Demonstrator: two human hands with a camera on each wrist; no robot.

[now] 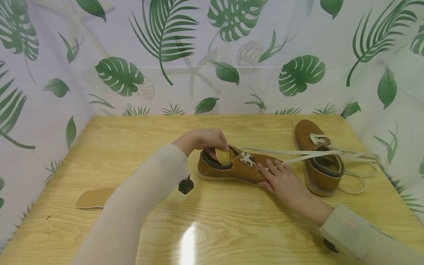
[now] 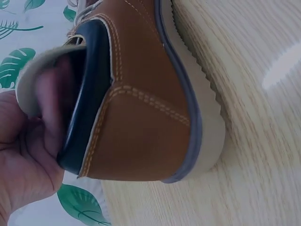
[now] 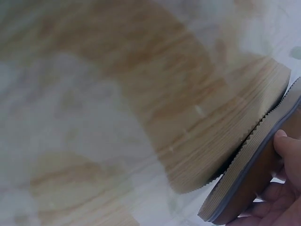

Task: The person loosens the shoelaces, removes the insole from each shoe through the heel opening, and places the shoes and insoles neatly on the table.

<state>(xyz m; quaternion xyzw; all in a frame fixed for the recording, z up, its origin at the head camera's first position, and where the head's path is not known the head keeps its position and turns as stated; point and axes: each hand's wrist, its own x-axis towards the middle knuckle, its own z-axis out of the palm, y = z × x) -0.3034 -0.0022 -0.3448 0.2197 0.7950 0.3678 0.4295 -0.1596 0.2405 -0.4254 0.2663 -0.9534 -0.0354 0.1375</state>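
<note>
My left hand (image 1: pixel 213 141) pinches a tan insole (image 1: pixel 223 156) at the opening of a brown leather shoe (image 1: pixel 215 172). In the left wrist view the insole (image 2: pixel 28 80) curves upward, its lower part hidden in the dark-lined opening, with fingers inside too. The shoe lies sole down, toe to the right. My right hand (image 1: pixel 281 180) holds its toe, fingers spread over the top and thumb on the near side. From the right wrist, the thumb shows against the upper just above the pale ridged sole (image 3: pixel 249 160).
A second brown shoe (image 1: pixel 322 176) stands at the right. Long white laces (image 1: pixel 298 152) stretch from the held shoe across it and loop on the wooden table (image 1: pixel 159 235). Another tan insole (image 1: pixel 94 198) lies at the left, partly behind my left sleeve. A leaf-print cloth (image 1: pixel 198 70) encloses the back and sides.
</note>
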